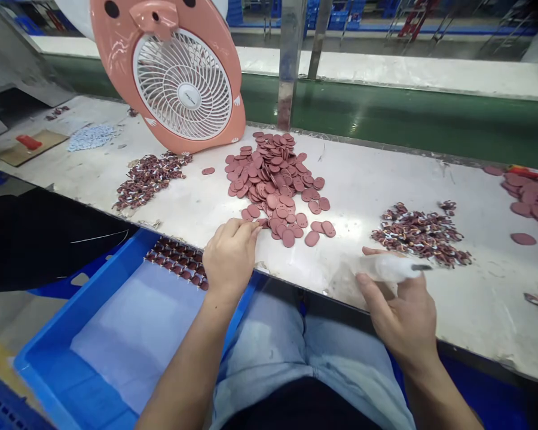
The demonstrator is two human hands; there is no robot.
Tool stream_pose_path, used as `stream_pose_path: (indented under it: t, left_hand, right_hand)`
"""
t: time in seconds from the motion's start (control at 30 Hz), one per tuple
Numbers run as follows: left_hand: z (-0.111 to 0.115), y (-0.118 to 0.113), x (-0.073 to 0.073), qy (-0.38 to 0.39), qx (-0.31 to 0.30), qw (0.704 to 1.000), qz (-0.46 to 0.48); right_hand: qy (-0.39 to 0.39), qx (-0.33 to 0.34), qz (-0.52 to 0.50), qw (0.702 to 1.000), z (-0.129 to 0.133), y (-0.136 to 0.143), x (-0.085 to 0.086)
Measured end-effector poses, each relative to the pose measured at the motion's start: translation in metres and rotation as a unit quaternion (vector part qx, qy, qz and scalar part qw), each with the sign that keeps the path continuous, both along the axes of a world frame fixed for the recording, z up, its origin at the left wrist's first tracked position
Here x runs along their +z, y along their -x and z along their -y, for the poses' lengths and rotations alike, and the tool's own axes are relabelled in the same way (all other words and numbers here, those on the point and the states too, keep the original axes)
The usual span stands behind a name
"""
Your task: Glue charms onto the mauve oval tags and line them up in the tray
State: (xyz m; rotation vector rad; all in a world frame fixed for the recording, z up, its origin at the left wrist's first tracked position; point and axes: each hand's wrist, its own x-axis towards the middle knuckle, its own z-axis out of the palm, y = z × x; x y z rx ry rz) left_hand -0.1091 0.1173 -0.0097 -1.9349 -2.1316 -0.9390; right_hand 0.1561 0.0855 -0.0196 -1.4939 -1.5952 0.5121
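Head view: disc pile (275, 173) at mid-worktop, both hands loaded.

Disc pile is spread on the pale worktop (356, 170), heaped toward the far side, thinned to loose discs toward the near edge. Single disc (262, 223) is held at the pile's near-left fringe, close to that edge. Worktop surface is shown between the disc pile and the right knotted cluster (424, 233), and as a narrower band toward the left knotted cluster (147, 179). Far side is bounded by a metal lip, with a metal post (289, 77) behind the pile; near edge is met by the left wrist.

Left hand (230, 257): thumb and forefinger brought together on the single disc, other fingers curled. Right hand (407, 313): white bottle (392, 267) clamped between thumb and fingers, dark tip pointed right, just on the near side of the right knotted cluster. Bottle is motion-blurred; contact with the worktop cannot be told.

Blue bin (49, 358) is set below the near edge, left of the legs. White sheet (130, 334) is laid inside, with rows of maroon pieces (177, 263) at the far end. Pink fan (183, 89) is stood behind the left knotted cluster. Second disc pile (531, 194) is cut off at far right.
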Motion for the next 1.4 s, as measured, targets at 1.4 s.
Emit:
stream_pose_path:
  t: [1.4]
  left_hand:
    - [0.107, -0.068, -0.005, 0.175, -0.079, 0.462, 0.866]
  right_hand:
    - [0.131, -0.071, -0.144, 0.978, 0.064, -0.015, 0.053]
